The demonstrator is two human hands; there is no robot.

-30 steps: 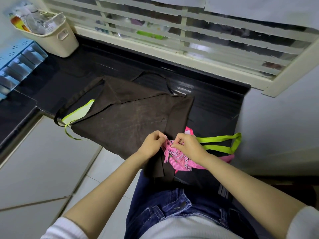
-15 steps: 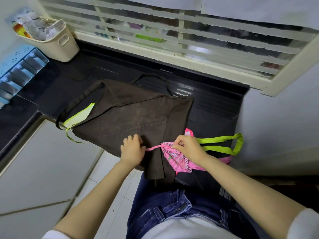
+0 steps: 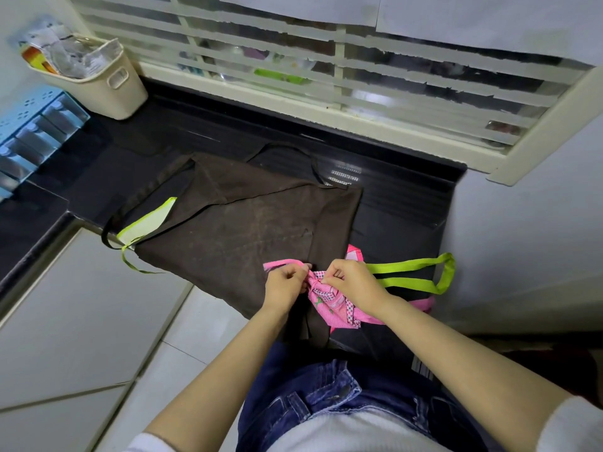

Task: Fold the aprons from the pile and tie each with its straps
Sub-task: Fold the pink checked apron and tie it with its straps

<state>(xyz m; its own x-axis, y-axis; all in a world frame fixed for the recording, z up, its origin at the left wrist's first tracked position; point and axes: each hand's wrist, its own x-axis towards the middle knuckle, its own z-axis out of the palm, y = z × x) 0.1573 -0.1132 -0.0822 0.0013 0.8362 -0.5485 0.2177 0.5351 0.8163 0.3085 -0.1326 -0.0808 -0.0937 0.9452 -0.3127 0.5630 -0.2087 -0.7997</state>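
Observation:
A folded pink apron (image 3: pixel 329 303) lies at the near edge of the black counter (image 3: pixel 182 148), partly on a dark brown apron (image 3: pixel 235 230) spread flat. My left hand (image 3: pixel 284 285) pinches a pink strap (image 3: pixel 280 264) that runs left from the bundle. My right hand (image 3: pixel 352 282) pinches the strap at the knot on top of the pink bundle. A lime green strap loop (image 3: pixel 424 272) sticks out to the right from under the pile. A green-edged apron (image 3: pixel 146 221) peeks out at the brown apron's left side.
A cream basket (image 3: pixel 107 83) with papers stands at the back left of the counter, next to a blue drawer unit (image 3: pixel 29 138). A louvred window (image 3: pixel 326 70) runs along the back. A grey wall (image 3: pixel 522 239) closes the right side. Pale floor tiles (image 3: pixel 81 321) lie left.
My left hand pulled the pink strap out to the left, then came back to the bundle; the strap now loops left of it. My right hand stayed on the knot.

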